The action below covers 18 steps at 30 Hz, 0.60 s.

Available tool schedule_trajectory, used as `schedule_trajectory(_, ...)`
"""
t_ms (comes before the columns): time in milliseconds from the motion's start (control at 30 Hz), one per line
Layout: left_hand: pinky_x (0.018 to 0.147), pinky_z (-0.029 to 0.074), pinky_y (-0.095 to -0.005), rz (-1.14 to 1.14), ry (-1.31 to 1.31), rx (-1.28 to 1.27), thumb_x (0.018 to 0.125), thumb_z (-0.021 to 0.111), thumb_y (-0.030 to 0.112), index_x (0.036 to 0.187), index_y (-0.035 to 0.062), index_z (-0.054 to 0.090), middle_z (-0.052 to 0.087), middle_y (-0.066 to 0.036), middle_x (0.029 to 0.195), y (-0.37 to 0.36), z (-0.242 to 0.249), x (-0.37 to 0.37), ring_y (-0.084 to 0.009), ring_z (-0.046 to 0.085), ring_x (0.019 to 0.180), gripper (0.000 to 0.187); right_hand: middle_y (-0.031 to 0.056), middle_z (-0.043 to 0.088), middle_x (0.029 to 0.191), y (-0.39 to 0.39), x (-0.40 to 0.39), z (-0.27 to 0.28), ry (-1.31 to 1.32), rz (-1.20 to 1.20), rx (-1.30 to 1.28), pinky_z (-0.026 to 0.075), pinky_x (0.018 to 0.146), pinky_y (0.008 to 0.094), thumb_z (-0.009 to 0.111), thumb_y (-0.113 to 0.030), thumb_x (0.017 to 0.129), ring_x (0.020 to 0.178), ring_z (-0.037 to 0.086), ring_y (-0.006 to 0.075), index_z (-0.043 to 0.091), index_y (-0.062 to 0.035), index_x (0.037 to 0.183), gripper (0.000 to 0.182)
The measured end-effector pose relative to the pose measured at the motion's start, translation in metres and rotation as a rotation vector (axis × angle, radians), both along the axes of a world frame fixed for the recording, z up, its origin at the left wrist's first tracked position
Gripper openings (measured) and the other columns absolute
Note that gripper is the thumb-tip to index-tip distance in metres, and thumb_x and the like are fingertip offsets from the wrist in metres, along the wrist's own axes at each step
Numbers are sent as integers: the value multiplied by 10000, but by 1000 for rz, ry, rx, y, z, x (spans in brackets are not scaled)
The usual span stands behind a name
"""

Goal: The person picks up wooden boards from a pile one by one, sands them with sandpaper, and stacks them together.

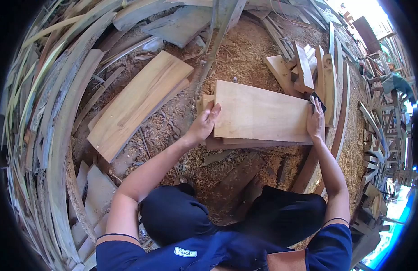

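A pale wooden board [263, 113] lies across the middle of the view, above my knees, with more boards [231, 143] showing under its near edge. My left hand [206, 122] grips the board's left end, thumb and fingers at its edge. At the opposite end my right hand [315, 121] holds the board, its fingers reaching along the edge. A small flat black thing [320, 103] sits by the right fingertips; I cannot make out what it is. The undersides of the boards are hidden.
Two stacked planks [141, 99] lie to the left. Wood offcuts [303, 67] are piled at the back right. Long timber strips [64, 117] line the left side. Shavings [249, 49] cover the ground. A thin upright post [218, 40] stands beyond the board.
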<state>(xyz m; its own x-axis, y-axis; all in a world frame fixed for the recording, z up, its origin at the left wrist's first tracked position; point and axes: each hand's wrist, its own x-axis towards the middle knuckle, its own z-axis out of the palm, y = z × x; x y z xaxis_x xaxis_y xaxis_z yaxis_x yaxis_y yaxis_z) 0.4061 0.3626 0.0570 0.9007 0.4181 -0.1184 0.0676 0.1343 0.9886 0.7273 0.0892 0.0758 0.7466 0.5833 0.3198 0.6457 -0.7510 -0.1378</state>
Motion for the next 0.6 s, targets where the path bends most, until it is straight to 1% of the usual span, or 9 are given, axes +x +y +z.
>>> schedule_trajectory(100,1052,264,-307,-34,59,-123,922,272,614,1332,-40,347,450,-162,1301,9,-19,0,-222,384,1244,775,135,426,1377,22,-2,-5,79,20,117,252,1091,371,418,-132,930,1295,358,309,460,-72,1316,393)
schedule_trajectory(133,1052,264,-307,-47,61,-135,922,272,614,1332,-40,347,450,-162,1301,11,-16,-2,-222,384,1244,775,127,445,1362,46,-25,1,96,123,86,237,1106,360,425,-22,872,1296,362,292,465,-59,1307,438)
schedule_trajectory(167,990,330,-314,-103,101,-193,891,223,661,1362,-5,315,460,-161,1301,14,-5,-5,-218,437,1194,821,133,453,1352,71,-49,-7,116,192,135,235,1112,359,425,39,823,1299,361,282,468,-71,1305,497)
schedule_trajectory(233,867,460,-328,-223,181,-310,830,125,756,1422,64,251,480,-158,1302,17,12,-9,-211,544,1094,920,163,439,1357,133,-124,9,207,359,165,245,1109,388,451,64,762,1312,340,304,451,-62,1318,570)
schedule_trajectory(333,761,511,-341,-188,139,-402,813,72,767,1436,103,210,505,-164,1271,21,11,-10,-225,591,1028,921,166,402,1385,171,-211,18,222,655,118,241,1112,421,495,26,715,1303,356,323,425,-39,1334,626)
schedule_trajectory(400,755,518,-340,-219,154,-419,810,61,767,1436,102,203,511,-162,1265,27,3,-9,-233,600,1015,924,166,400,1386,163,-224,25,234,671,98,251,1112,412,508,12,714,1297,368,321,422,-41,1335,630)
schedule_trajectory(467,741,536,-348,-227,149,-449,800,51,774,1438,89,168,524,-165,1249,28,-2,-8,-238,619,982,943,160,423,1368,137,-219,38,330,850,-24,283,1104,396,533,13,707,1281,395,306,439,-43,1320,622)
schedule_trajectory(567,759,539,-349,-235,149,-408,792,67,786,1439,82,156,526,-172,1245,28,3,-7,-240,618,993,961,155,469,1330,89,-151,28,107,641,-77,318,1084,386,530,63,705,1268,412,295,500,-24,1261,563)
schedule_trajectory(600,729,540,-312,-192,141,-439,826,73,749,1430,98,212,551,-166,1199,26,9,-6,-211,636,909,899,167,476,1321,76,-134,28,187,363,78,306,1087,375,507,61,741,1267,404,322,510,-4,1244,508)
